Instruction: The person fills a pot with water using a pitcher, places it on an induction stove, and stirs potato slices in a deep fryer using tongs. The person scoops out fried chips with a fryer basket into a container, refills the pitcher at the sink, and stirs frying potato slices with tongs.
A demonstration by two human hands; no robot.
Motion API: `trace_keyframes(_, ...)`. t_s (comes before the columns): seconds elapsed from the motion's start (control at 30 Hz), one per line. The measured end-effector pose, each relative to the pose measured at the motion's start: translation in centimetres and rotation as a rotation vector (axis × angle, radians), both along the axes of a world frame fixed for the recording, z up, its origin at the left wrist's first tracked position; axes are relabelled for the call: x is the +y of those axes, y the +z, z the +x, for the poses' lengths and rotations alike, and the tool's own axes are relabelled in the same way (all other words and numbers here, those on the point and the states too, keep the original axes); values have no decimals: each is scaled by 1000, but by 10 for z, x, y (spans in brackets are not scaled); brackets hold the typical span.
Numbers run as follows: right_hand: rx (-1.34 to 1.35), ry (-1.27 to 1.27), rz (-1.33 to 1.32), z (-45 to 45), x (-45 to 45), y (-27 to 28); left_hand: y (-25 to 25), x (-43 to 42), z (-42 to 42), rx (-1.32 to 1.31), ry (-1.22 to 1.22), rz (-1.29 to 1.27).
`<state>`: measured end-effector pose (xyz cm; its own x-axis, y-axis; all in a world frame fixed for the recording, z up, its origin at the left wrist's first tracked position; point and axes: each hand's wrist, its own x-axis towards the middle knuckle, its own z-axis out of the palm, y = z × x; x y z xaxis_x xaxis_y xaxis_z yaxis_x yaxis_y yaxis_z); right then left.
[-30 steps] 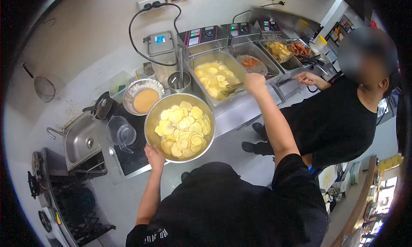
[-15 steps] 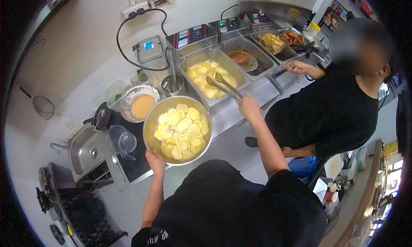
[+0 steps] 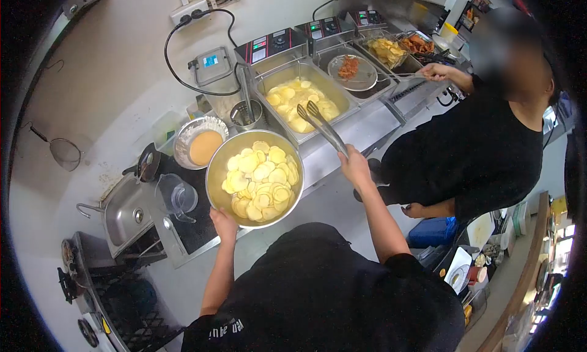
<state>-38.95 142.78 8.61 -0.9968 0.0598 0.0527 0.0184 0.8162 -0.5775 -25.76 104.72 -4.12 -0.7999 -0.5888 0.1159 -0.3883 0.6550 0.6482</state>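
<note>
My left hand is closed on the lower left rim of a large metal bowl. Thin, pale yellow potato slices fill much of the bowl. My right hand grips metal tongs by the handle end. Their slotted tips point toward the nearest fryer, slightly apart, with nothing visible between them. More slices lie in that fryer's bubbling oil.
A co-worker at the right holds a round strainer with reddish food over the middle fryer. Behind my bowl are a bowl of orange-brown batter and a perforated metal container. A clear jug and sink are left.
The co-worker's strainer has risen from the middle fryer with the reddish food on it. My tongs have moved slightly down and right; my left hand still holds the bowl.
</note>
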Motion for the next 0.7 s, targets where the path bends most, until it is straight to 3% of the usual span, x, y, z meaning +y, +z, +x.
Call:
trace_keyframes(0.47,27,-14,-15,15,2,-12,5,3,3,76,0,31)
trace_keyframes(0.7,-105,-6,6,21,5,-10,4,0,2,40,-31,44)
